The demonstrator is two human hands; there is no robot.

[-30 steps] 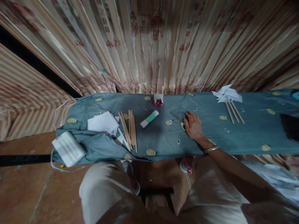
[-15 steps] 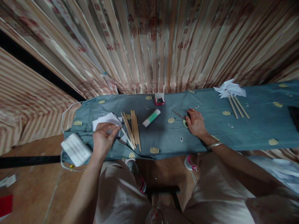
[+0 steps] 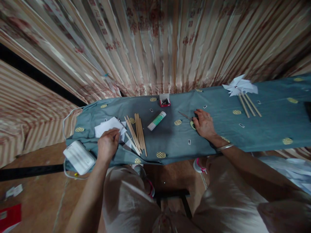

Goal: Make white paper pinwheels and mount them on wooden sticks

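Observation:
My left hand [image 3: 108, 144] is closed at the white paper sheets [image 3: 107, 127], its thumb and fingers pinched at the near edge of the pile. The fingertips are partly hidden. Just right of it lie several thin wooden sticks [image 3: 140, 132] and a white stick [image 3: 132, 143]. My right hand [image 3: 204, 124] rests on the cloth with its fingers apart. Its thumb touches or lies just beside the green handle of a pair of scissors [image 3: 192, 125], whose blades point to the far left. Between the hands lies a glue stick [image 3: 156, 121].
A small open red box [image 3: 165, 101] of dark pins stands at the back. Paper pinwheels [image 3: 240, 86] on sticks lie far right. A white device [image 3: 79, 157] with a cable sits at the left end of the cloth-covered table [image 3: 175, 142]. A pleated curtain [image 3: 155, 58] hangs behind.
My left hand has turned slightly, its fingers curling in over the near edge of the paper. The right hand stays by the scissors. The view has shifted a little.

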